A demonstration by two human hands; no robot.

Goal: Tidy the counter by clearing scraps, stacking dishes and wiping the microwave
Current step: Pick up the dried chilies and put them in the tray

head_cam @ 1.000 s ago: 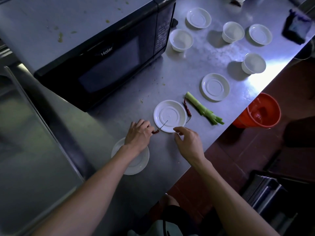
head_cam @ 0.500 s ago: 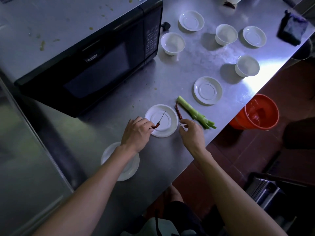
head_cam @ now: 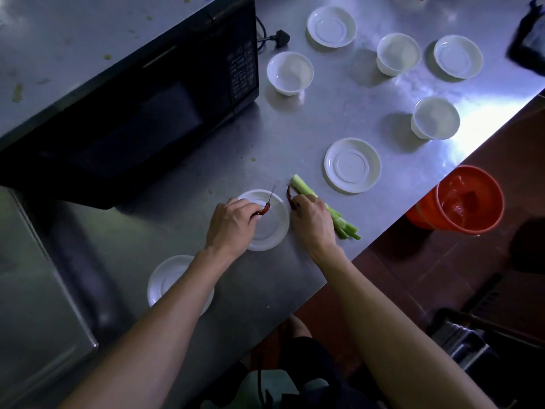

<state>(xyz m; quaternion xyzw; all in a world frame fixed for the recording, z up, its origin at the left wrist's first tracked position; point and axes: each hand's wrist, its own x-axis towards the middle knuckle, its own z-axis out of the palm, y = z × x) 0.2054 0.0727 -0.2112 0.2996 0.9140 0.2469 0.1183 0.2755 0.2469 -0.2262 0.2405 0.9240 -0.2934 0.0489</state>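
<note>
Steel counter (head_cam: 295,137); microwave (head_cam: 141,113) keypad print unreadable.

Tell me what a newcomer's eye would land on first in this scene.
Both hands at the counter's near edge: the left hand pinches a red chili over a white saucer, while the right hand reaches a second chili beside the green stalks. Next come the orange bucket off the counter's right edge and the black microwave at left.

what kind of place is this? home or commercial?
Probably a commercial or canteen kitchen, though I can't be sure. Cues: a long stainless-steel counter, a black microwave on it, and many identical white saucers and cups laid out, plus an orange bucket on the floor.
</note>
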